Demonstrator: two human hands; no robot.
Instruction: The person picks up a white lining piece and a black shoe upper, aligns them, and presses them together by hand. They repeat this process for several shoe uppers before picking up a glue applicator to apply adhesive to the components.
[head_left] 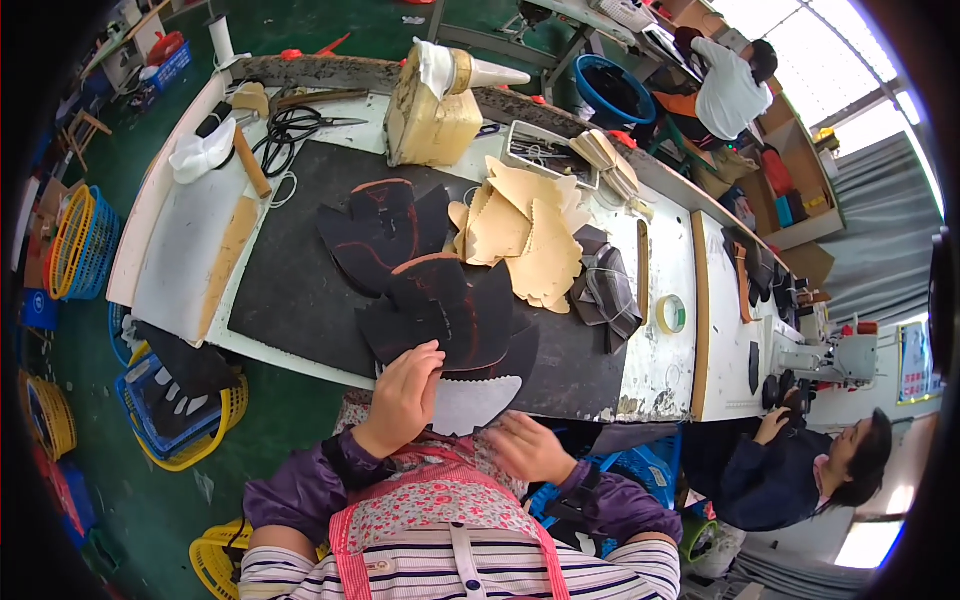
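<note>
A light grey piece with a zigzag edge (468, 400) lies at the table's near edge, partly over my apron. My left hand (403, 395) rests at its left side, fingers stretched out over black cut pieces. My right hand (530, 446) is at its lower right corner, fingers bent at the edge; the thumb's grip is hard to see. Just beyond is a stack of black cut pieces with reddish edges and lines (445, 310). Behind it lies another black stack (385, 230). Tan pieces with zigzag edges (520, 235) are piled to the right.
A black mat (285, 290) covers the table's middle. Scissors (290, 130), a yellowish block (430, 120) with a cone-shaped spool, a metal tool tray (550, 150), tape roll (670, 314) and tied dark bundle (608, 295) surround the work. A co-worker (800, 465) is at the right, another (730, 90) farther back.
</note>
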